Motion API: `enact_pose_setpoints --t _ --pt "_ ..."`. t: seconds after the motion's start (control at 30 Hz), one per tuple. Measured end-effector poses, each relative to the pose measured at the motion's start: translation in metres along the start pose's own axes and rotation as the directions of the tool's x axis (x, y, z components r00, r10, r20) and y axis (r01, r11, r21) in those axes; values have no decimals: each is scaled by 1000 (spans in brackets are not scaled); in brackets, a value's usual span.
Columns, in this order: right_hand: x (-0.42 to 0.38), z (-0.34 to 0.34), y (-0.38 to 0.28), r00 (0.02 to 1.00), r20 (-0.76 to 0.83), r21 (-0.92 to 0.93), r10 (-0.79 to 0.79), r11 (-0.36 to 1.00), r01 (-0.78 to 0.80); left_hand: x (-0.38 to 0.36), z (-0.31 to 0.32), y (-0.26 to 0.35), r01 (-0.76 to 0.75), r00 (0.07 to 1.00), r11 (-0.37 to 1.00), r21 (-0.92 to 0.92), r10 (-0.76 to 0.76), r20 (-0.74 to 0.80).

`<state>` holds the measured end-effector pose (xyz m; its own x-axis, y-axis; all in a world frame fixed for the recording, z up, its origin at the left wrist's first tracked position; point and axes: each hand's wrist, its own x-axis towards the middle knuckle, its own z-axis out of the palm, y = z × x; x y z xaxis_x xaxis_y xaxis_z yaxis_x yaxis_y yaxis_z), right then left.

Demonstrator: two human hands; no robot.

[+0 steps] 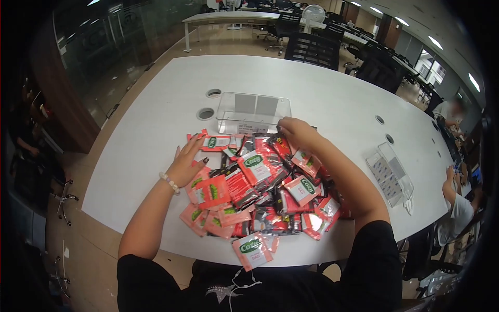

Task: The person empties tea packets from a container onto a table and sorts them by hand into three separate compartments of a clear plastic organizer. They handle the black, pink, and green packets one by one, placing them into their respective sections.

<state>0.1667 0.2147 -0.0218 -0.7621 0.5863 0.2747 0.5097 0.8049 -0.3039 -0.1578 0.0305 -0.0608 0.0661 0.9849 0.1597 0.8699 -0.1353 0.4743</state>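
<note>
Sachets (256, 167) lie heaped between left hand (184, 164), fingers spread, and right hand (300, 133), fingers curled, grip indeterminable; bodyward of both sets of fingers, front sachet (252, 250) at edge of table (136, 151) may drop if pushing shifts the heap

Heaped packets (255, 167) lie on the table (140, 140), one box (254, 105) behind them, another box (387, 177) to their right.

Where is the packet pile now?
Centre of the head view: the packet pile lies on the white table, left hand at its left edge, right hand at its far edge near a clear box.
</note>
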Motion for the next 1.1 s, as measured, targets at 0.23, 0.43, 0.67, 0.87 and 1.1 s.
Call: enact_pose_setpoints --t 0.23,0.43,0.67,0.87,1.1 --pt "-95 -71 -13 928 -289 -298 235 899 -321 -2 -1 1 -5 1000 1000 16 5 -2" --pt "-257 -91 20 594 -530 -574 605 260 -777 0 -8 15 -19 999 1000 5 19 -31" --pt "-288 -81 54 615 -581 -478 533 388 -788 12 2 12 -42 995 999 5 42 -90" --pt "-198 -93 139 770 -452 -215 451 782 -585 11 0 9 -53 993 999 -1 52 -103" --pt "-112 -96 78 696 -434 -399 572 571 -717 11 -1 12 -55 995 998 2 55 -88"
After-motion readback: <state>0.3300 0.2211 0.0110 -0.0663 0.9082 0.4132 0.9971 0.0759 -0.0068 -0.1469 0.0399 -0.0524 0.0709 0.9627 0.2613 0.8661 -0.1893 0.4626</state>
